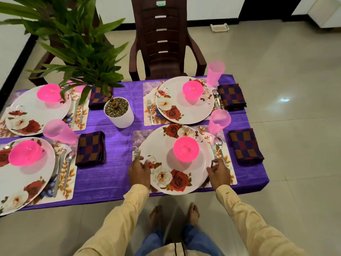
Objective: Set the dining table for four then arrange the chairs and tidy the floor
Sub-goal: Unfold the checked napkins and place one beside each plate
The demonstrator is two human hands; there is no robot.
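Plate [162,145] at the table's [114,172] near edge: left hand [139,172] and right hand [219,173] fingers clamp its opposite rims.

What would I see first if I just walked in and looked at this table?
The glowing pink bowls, one on each of the four flowery plates, jump out first against the bright purple tablecloth. Next comes the leafy potted plant, standing between the left and right place settings. Closest to the camera, the left hand and right hand are at either edge of the nearest plate.
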